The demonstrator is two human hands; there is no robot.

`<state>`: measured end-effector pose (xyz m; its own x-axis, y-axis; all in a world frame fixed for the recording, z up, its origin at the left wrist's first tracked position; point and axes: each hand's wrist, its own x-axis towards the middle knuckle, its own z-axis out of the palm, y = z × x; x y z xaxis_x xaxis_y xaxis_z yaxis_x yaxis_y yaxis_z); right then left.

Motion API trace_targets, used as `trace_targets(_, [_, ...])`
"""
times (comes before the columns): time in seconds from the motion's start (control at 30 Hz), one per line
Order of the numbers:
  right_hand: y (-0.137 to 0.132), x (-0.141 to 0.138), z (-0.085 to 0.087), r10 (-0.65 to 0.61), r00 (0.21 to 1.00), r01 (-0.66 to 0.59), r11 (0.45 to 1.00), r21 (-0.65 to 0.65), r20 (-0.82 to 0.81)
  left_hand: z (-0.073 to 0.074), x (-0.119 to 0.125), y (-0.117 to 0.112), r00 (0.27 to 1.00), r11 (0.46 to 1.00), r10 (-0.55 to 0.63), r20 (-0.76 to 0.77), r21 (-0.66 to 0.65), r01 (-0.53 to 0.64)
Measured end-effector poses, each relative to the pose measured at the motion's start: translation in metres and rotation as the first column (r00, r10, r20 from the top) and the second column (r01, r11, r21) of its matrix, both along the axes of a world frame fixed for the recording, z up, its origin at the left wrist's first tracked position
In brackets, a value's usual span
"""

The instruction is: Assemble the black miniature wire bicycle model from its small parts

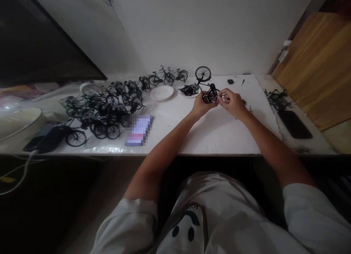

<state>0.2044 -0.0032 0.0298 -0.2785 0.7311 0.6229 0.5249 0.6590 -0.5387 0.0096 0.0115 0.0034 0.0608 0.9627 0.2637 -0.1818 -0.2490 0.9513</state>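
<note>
A small black model bicycle (206, 84) stands tilted above the white tabletop (214, 129), its front wheel up toward the wall. My left hand (201, 104) is closed around the bicycle's lower frame and rear wheel. My right hand (233, 102) is pinched at the rear of the same bicycle, its fingertips touching a small part there that I cannot make out. Both hands meet just right of the table's middle.
Several finished black model bicycles (101, 107) crowd the left of the table, with more in a row by the wall (167, 76). A white dish (161, 93), loose black parts (189, 89), a blurred box (138, 129), a phone (294, 124) and a dark monitor (41, 49) surround the work spot.
</note>
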Motion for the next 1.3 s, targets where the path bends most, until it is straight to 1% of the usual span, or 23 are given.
trace_targets(0.13, [-0.001, 0.0, 0.001, -0.015, 1.0, 0.015, 0.999, 0.028, -0.01, -0.005, 0.001, 0.003, 1.0, 1.0, 0.012, -0.012, 0.001, -0.012])
trace_targets(0.3, [-0.001, -0.001, 0.001, -0.006, 0.999, 0.007, 1.0, 0.018, -0.036, -0.007, 0.001, 0.005, 1.0, 1.0, 0.008, -0.027, 0.001, -0.007])
trace_targets(0.4, [-0.002, -0.002, 0.002, 0.0, 0.997, -0.001, 1.0, -0.013, -0.074, -0.004, 0.001, 0.002, 1.0, 1.0, 0.004, -0.022, 0.002, -0.004])
trace_targets(0.57, [-0.006, -0.004, 0.007, -0.017, 0.993, 0.014, 1.0, -0.028, -0.113, 0.003, 0.003, -0.007, 0.999, 0.999, -0.039, -0.016, 0.012, 0.04])
trace_targets(0.7, [-0.01, -0.007, 0.01, -0.028, 0.988, 0.022, 0.999, -0.047, -0.149, 0.007, 0.005, -0.01, 0.999, 0.999, -0.04, 0.011, 0.012, 0.04])
trace_targets(0.8, [-0.013, -0.009, 0.011, -0.045, 0.984, 0.04, 0.999, -0.03, -0.17, 0.01, 0.006, -0.012, 0.999, 0.999, -0.027, 0.026, 0.028, 0.026])
trace_targets(1.0, [-0.021, -0.013, 0.014, -0.078, 0.979, 0.088, 0.995, 0.045, -0.189, 0.017, 0.006, -0.016, 0.998, 0.997, -0.029, 0.054, 0.067, 0.026])
trace_targets(1.17, [-0.022, -0.014, 0.013, -0.064, 0.983, 0.076, 0.995, 0.065, -0.173, 0.019, 0.007, -0.018, 0.998, 0.995, -0.007, 0.059, 0.097, 0.002])
trace_targets(1.3, [-0.021, -0.013, 0.012, -0.038, 0.984, 0.051, 0.996, 0.069, -0.175, 0.019, 0.007, -0.018, 0.996, 0.994, -0.024, 0.08, 0.111, 0.015])
